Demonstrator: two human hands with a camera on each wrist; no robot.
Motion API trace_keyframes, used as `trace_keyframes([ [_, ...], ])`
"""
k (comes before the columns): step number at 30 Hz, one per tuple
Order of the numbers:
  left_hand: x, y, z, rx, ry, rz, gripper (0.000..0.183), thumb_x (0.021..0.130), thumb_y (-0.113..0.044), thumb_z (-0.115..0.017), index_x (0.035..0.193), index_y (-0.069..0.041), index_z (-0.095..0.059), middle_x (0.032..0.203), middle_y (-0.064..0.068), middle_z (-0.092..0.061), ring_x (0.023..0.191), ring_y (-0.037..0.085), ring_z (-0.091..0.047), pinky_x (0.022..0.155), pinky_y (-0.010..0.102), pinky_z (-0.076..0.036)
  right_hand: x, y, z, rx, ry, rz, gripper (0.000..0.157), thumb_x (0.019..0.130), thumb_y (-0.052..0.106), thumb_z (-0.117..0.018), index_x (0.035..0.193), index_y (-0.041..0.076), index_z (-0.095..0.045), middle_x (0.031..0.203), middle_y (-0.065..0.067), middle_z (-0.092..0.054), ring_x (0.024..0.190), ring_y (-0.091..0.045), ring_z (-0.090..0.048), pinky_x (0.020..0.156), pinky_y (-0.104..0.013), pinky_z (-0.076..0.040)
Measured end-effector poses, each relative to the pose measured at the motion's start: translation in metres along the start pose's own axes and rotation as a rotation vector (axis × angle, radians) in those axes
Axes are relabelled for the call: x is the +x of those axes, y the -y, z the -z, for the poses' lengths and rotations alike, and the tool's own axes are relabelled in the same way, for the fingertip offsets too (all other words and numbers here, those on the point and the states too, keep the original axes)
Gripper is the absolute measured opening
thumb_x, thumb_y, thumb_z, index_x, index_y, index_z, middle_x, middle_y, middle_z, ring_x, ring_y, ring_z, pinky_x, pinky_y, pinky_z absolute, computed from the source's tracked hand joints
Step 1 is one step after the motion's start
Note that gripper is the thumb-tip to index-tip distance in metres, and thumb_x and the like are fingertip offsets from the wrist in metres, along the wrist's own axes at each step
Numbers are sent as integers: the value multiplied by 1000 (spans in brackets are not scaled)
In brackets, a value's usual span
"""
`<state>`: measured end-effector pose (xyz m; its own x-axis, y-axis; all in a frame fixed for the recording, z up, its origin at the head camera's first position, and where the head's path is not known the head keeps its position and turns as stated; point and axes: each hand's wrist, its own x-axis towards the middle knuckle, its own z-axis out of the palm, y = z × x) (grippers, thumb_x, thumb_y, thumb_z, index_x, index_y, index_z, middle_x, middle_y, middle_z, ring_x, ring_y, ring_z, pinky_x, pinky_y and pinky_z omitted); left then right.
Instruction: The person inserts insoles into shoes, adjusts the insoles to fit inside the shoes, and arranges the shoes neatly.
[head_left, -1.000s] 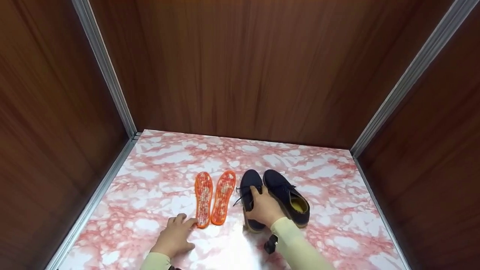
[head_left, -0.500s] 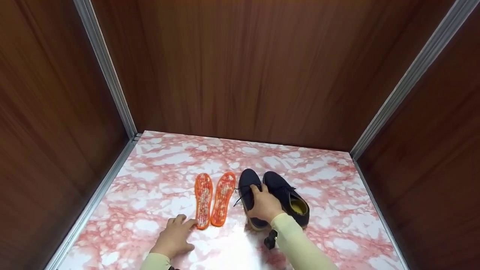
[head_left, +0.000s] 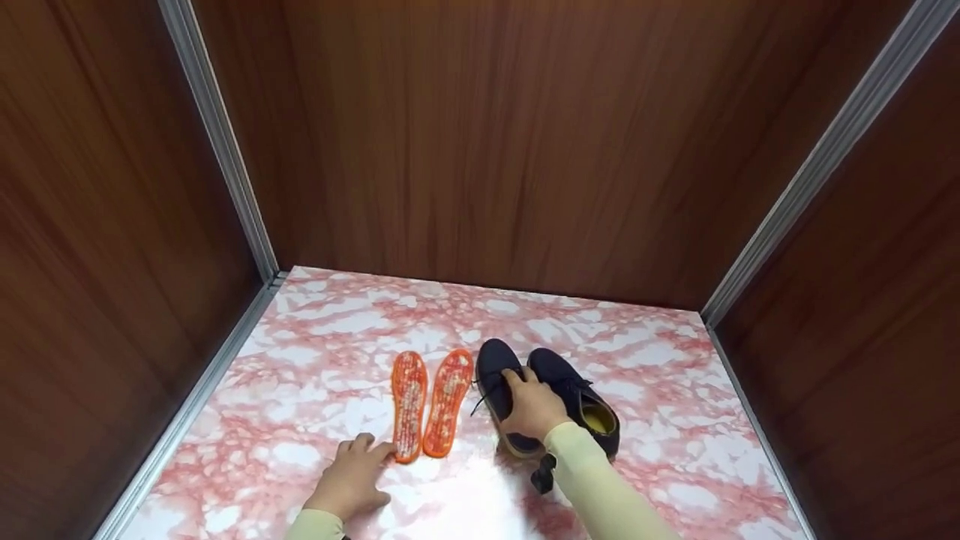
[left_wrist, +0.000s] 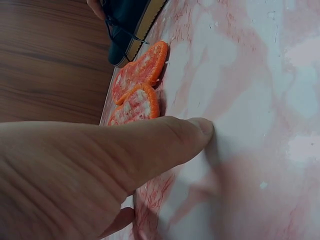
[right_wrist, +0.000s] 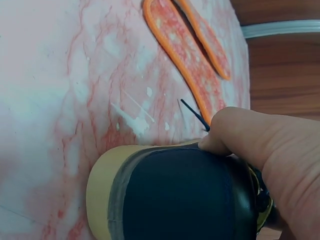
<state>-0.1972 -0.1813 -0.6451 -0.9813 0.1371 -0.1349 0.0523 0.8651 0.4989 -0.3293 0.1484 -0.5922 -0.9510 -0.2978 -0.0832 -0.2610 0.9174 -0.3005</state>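
A red-and-white marbled surface [head_left: 300,349] is enclosed by brown wood-grain walls [head_left: 480,135], edged with metal rails [head_left: 220,139] at ten and two o'clock. Toward seven, two orange insoles [head_left: 409,405] are laid side by side; beside them the left hand [head_left: 352,480] is held spread, contact uncertain. At half past five, a dark shoe [head_left: 497,362] is gripped by the right hand [head_left: 535,409], its mate [head_left: 559,371] set at five.

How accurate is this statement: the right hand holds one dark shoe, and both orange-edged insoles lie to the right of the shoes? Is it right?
Not quite: both orange-edged insoles lie to the left of the shoes, as the head view shows. The right hand does hold one dark shoe.
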Motion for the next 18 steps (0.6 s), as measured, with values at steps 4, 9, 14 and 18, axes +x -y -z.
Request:
trace_keyframes([
  [4,-1,2,-1,9,4,-1,78,73,-20,-96,146,-19,-66,156,25,-52,142,58,-48,86,80,-57,3,-1,-2,-12,2,3,110,74,35,-99,167,17,-45,171,-28,-42,134,-62,-59,91,-66,-62],
  [9,-1,2,-1,18,-5,-12,77,74,-22,-96,145,-18,-67,155,26,-52,141,58,-48,87,78,-58,3,0,4,-32,-16,3,101,82,43,-91,167,16,-45,166,-28,-47,134,-61,-60,90,-66,-62],
  [14,-2,2,-2,24,2,-19,78,76,-22,-95,147,-18,-66,157,27,-51,143,58,-47,89,77,-58,7,-7,15,-18,-139,-61,84,94,55,-76,160,8,-52,150,-26,-62,124,-51,-69,93,-65,-63],
  [18,-2,3,-2,28,11,-18,77,78,-24,-94,149,-18,-64,159,27,-49,144,58,-46,89,77,-58,10,-24,24,-6,-253,-127,72,96,46,-79,149,2,-59,139,-26,-69,122,-51,-69,96,-66,-61],
])
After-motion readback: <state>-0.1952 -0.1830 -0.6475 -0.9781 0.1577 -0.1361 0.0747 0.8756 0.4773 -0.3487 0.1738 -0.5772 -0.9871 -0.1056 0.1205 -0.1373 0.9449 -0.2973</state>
